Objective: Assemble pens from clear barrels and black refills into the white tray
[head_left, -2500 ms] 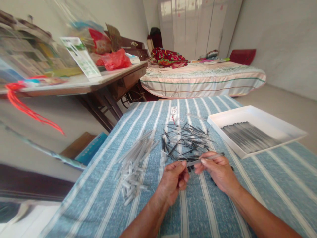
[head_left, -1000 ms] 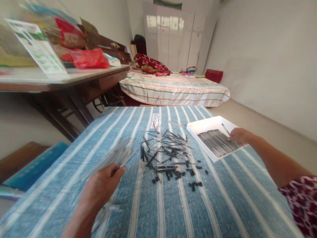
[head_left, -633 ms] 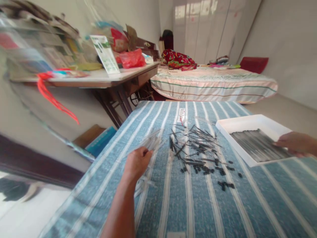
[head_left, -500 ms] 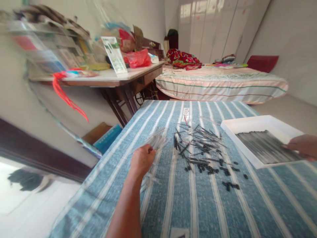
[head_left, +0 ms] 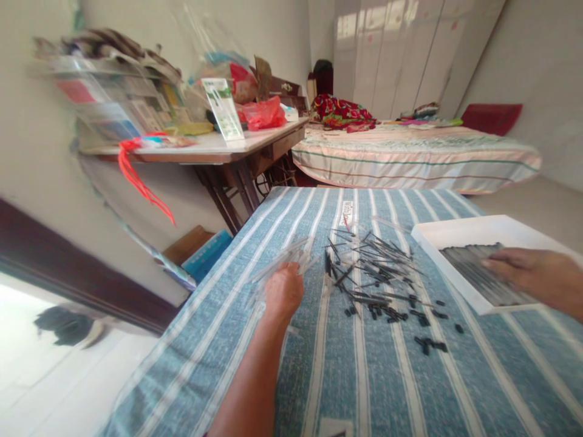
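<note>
My left hand (head_left: 285, 291) is closed over a loose bundle of clear plastic tubes (head_left: 291, 250), which stick out past its fingers. Inside a white tray (head_left: 473, 226) on the right, a row of slim, dark-centred pens (head_left: 464, 261) lies side by side. My right hand (head_left: 537, 273) reaches in over this row with its fingers drawn together at the pens. Whatever is between those fingertips is hidden. Between the hands are scattered thin black refills (head_left: 387, 252) and, nearer me, small black caps (head_left: 426, 345).
A blue striped cloth (head_left: 300, 376) covers the table. To the left stands a desk (head_left: 200, 155) with plastic bags, a propped card (head_left: 222, 109) and a hanging red cord (head_left: 139, 182). A bed (head_left: 410, 155) is behind the table.
My right hand has moved left, further over the pens in the tray. My left hand has shifted slightly right and forward among the clear tubes. The view has swung a little.
</note>
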`<move>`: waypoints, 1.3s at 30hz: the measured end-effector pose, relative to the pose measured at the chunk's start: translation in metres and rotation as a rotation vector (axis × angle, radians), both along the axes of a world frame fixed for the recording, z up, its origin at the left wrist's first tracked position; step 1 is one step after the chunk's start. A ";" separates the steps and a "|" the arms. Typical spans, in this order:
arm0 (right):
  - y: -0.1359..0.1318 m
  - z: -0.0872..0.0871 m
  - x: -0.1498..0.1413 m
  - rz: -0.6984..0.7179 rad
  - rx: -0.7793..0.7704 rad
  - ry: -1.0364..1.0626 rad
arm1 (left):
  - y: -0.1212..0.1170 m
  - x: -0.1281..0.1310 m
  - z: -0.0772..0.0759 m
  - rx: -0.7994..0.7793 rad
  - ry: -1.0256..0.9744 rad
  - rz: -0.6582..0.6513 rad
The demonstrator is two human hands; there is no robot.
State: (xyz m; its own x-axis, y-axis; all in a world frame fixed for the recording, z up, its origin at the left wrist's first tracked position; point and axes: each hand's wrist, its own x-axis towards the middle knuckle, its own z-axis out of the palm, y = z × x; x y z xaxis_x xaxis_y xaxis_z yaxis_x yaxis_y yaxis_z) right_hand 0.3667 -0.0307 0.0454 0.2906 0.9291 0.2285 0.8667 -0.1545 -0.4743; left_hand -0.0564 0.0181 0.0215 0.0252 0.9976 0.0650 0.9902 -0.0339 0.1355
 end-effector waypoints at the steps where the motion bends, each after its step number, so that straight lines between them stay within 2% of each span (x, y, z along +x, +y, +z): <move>1: -0.005 -0.004 -0.021 0.037 -0.050 0.043 | 0.001 0.005 -0.002 -0.002 0.015 -0.015; 2: -0.011 -0.008 -0.045 0.107 -0.118 0.110 | 0.002 0.009 -0.003 -0.005 0.029 -0.030; 6: -0.016 -0.023 -0.127 0.374 -0.129 0.207 | 0.007 0.022 -0.009 -0.038 0.067 -0.063; 10: -0.006 -0.034 -0.171 0.489 -0.158 0.125 | 0.010 0.025 -0.012 -0.061 0.090 -0.061; 15: -0.004 -0.037 -0.199 0.493 -0.237 -0.161 | 0.010 0.024 -0.013 -0.103 0.092 -0.067; 19: -0.005 -0.037 -0.217 0.481 -0.268 -0.380 | 0.005 0.027 -0.007 -0.080 0.077 -0.068; 23: -0.002 -0.039 -0.223 0.477 -0.298 -0.421 | -0.001 0.028 0.000 -0.086 0.007 -0.037; 27: -0.001 -0.042 -0.212 0.447 -0.237 -0.359 | -0.005 0.025 -0.003 -0.058 -0.171 -0.077; 29: 0.000 -0.046 -0.204 0.424 -0.172 -0.276 | -0.006 0.023 -0.007 -0.016 -0.243 -0.113; 31: 0.001 -0.051 -0.196 0.390 -0.111 -0.087 | -0.008 0.023 -0.011 0.031 -0.306 -0.166; 36: 0.001 -0.058 -0.189 0.347 0.012 0.828 | -0.017 0.032 -0.012 0.090 -0.404 -0.369; 39: -0.001 -0.052 -0.190 0.343 0.145 1.186 | -0.026 0.041 -0.008 0.075 -0.432 -0.458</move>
State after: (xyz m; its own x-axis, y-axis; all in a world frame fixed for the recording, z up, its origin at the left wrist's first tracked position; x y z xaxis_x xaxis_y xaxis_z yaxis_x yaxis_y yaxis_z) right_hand 0.1769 -0.0319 -0.0069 0.1350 0.9860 0.0974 -0.1235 0.1143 -0.9857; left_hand -0.0154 -0.0082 0.0136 0.4040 0.8844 0.2336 0.7295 -0.4656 0.5010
